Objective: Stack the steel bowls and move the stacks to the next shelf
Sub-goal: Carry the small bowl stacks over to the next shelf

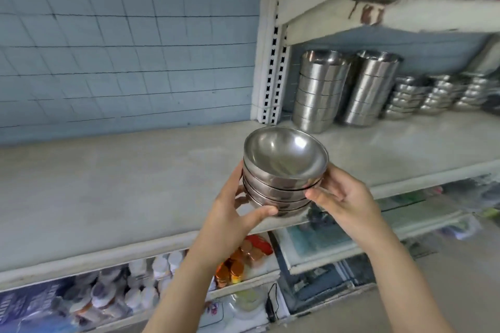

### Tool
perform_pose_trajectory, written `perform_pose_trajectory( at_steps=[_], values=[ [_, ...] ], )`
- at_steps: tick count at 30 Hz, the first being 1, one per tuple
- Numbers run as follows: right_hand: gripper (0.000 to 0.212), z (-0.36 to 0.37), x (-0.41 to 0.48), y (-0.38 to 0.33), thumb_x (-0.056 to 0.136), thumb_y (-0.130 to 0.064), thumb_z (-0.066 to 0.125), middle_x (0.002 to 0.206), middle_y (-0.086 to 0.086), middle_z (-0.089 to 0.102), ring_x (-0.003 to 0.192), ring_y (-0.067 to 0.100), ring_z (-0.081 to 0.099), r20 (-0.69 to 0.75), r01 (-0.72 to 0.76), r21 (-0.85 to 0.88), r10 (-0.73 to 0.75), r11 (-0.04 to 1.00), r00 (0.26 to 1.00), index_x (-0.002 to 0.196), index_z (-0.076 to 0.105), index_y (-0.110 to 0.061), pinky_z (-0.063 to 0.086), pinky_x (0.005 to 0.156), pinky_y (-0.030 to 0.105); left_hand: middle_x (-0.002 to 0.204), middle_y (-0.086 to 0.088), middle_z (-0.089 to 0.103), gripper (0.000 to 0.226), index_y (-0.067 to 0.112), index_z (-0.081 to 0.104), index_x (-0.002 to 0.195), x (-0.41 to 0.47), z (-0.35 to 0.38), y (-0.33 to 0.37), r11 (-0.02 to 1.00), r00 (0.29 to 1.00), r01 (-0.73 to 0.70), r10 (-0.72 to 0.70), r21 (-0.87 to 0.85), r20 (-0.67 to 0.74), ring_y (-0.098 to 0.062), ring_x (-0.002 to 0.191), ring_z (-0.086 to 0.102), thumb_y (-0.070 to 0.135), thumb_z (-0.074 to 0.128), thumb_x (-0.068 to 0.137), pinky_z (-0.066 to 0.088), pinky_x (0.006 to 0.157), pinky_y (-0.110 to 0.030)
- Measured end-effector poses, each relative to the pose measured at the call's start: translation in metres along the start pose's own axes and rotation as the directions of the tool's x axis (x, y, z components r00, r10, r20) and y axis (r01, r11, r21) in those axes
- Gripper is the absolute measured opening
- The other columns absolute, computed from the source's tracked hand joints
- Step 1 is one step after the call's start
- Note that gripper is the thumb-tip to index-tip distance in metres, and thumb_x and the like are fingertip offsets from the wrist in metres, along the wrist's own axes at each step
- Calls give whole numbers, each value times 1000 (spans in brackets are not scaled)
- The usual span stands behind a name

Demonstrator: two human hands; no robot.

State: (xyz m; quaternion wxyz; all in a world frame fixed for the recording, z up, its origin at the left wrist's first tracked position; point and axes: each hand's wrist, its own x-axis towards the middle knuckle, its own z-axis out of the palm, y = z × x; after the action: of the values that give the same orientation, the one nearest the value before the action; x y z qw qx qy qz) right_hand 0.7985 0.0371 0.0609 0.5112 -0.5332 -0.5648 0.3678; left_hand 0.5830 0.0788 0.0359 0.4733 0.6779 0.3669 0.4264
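A stack of several steel bowls (284, 167) is held in the air in front of the shelf edge, tilted slightly so the top bowl's inside shows. My left hand (232, 213) grips the stack's left and lower side, thumb under the bottom bowl. My right hand (341, 197) holds the right side, thumb against the rims. The stack hangs over the join between the bare left shelf (108, 184) and the right shelf (392, 149).
Two tall stacks of steel bowls (319, 92) (368, 86) stand at the back of the right shelf, with lower stacks of small steel dishes (405, 100) beside them. A slotted white upright (273, 62) divides the shelves. Jars and packets fill the shelf below (151, 273).
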Motion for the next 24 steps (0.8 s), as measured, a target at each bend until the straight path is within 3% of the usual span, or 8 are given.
perform_pose_trajectory(
  at_steps=[5, 9, 14, 18, 21, 24],
  values=[
    [71, -112, -30, 4, 65, -41, 77, 120, -24, 69, 117, -2, 62, -94, -2, -41, -2, 999, 996, 132, 56, -32, 52, 84, 13, 123, 17, 62, 85, 33, 36, 144, 19, 112, 25, 999, 997, -22, 24, -34, 72, 0, 112, 58, 43, 76, 70, 47, 95, -19],
    [73, -181, -39, 11, 69, -31, 76, 119, -22, 70, 117, -2, 62, -144, -4, -17, 1, 1000, 990, 137, 54, -23, 52, 82, 12, 121, 15, 63, 92, 32, 36, 143, 45, 179, 35, 999, 990, -36, 39, -21, 133, -4, 112, 60, 62, 74, 64, 48, 95, -24],
    [69, -262, -27, 32, 73, -20, 74, 121, -22, 69, 120, -2, 60, -148, -20, -2, 19, 1000, 989, 138, 52, -22, 50, 85, 11, 119, 13, 64, 88, 33, 39, 141, 94, 250, 40, 999, 983, -33, 35, -15, 179, -5, 110, 60, 53, 79, 66, 48, 96, -25],
    [73, -321, -2, 57, 75, -13, 76, 130, -6, 67, 125, 9, 59, -160, -48, -30, 42, 998, 986, 143, 49, -15, 53, 91, 20, 118, 19, 63, 89, 36, 38, 142, 142, 302, 35, 999, 981, -21, 28, -38, 193, -3, 110, 59, 54, 75, 62, 47, 93, -20],
    [76, -374, 23, 74, 74, -18, 78, 131, -7, 66, 126, 11, 59, -208, -62, -57, 49, 996, 977, 144, 48, -17, 54, 94, 29, 119, 15, 64, 92, 36, 39, 141, 190, 349, 29, 998, 976, -10, 22, -56, 218, -5, 111, 59, 54, 76, 59, 48, 98, -30],
    [76, -423, 44, 87, 74, -21, 77, 129, -12, 67, 124, 8, 59, -249, -91, -64, 72, 994, 966, 144, 49, -20, 53, 91, 21, 120, 15, 64, 92, 37, 39, 142, 234, 395, 28, 998, 966, 7, 12, -69, 259, -5, 110, 59, 53, 76, 59, 49, 99, -34]
  ],
)
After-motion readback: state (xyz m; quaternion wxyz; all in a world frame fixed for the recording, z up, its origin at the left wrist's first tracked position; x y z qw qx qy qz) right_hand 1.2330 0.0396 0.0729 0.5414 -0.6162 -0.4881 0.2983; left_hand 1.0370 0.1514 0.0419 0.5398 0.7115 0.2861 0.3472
